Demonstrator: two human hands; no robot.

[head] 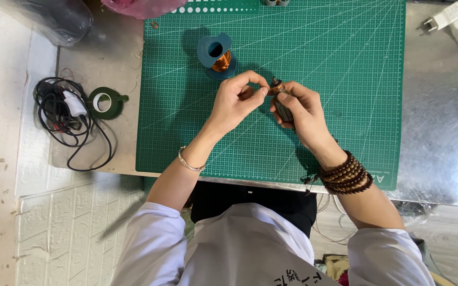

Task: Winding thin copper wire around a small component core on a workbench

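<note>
Small workshop bench — green cutting mat (324, 79), copper wire spool (217, 55)

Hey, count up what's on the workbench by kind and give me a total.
Copper wire spool: 1
Small motor rotor, held in right hand, left hand pinching at its tip: 1
Green tape roll: 1
Black cable bundle: 1
White plug: 1
Green cutting mat: 1
Total: 6

You wear a white top with loose sleeves pushed up above the elbows, and dark printed marks show low on its front. A thin silver bangle (189, 161) circles the wrist of your left hand (235, 103). Several loops of brown wooden beads (347, 174) wrap the wrist of your right hand (302, 110).
</note>
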